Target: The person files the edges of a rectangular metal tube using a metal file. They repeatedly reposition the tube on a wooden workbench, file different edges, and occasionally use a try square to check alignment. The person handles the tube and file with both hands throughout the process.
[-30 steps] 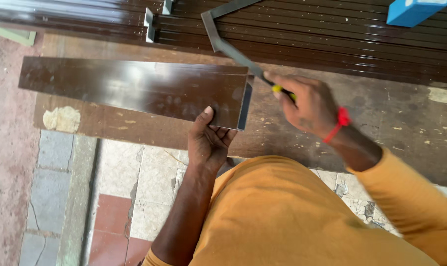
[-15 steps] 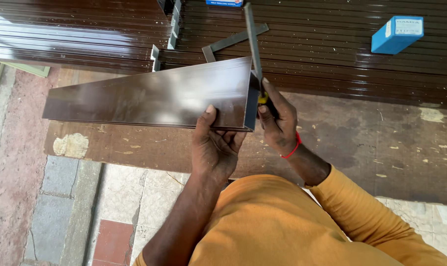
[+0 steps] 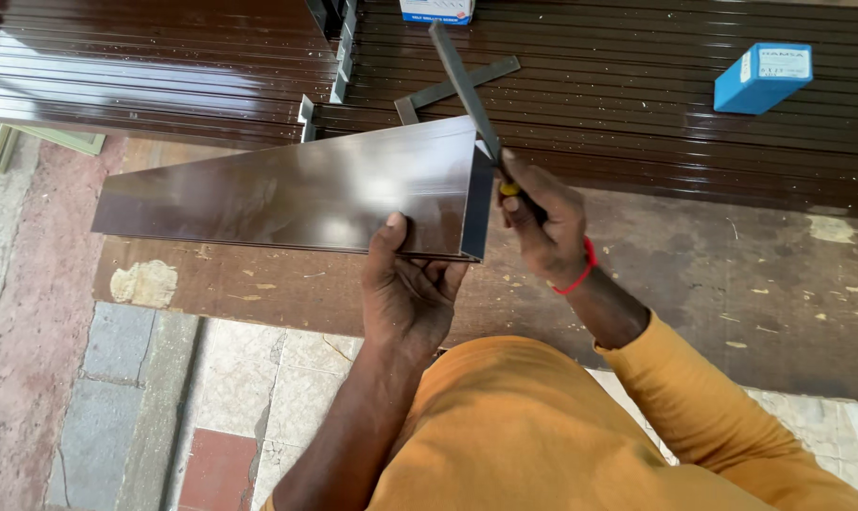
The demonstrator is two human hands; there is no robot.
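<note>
Change: since half a second back the panel's right end has tipped up a touch higher, and the file blade now leans across its top right corner instead of standing almost straight up; both hands keep the same grips.
Desk (image 3: 732, 284): worn, brown, paint-flecked, running across the middle of the view, with tiled floor below its near edge.
Stock (image 3: 164, 66): long glossy dark-brown profiles stacked along the far side of the desk, ribbed and shiny.
Panel (image 3: 287, 194): dark-brown hollow section, held up off the desk, left end lower, open cut end facing right.
Left hand (image 3: 408, 293): under the panel's near edge close to the cut end, thumb pressed up on the face, fingers wrapped beneath, a firm grasp.
Right hand (image 3: 542, 222): just right of the cut end, clenched round a yellow-tipped handle; red band at the wrist.
File (image 3: 464, 85): flat grey blade, rising up and left from the right hand, meeting the panel's upper right corner.
Square (image 3: 457, 88): grey L-shaped, lying on the stock behind the blade.
Blue box (image 3: 760, 78): on the stock, far right, well apart from the hands.
White box (image 3: 437, 9): at the top edge, only partly in view.
</note>
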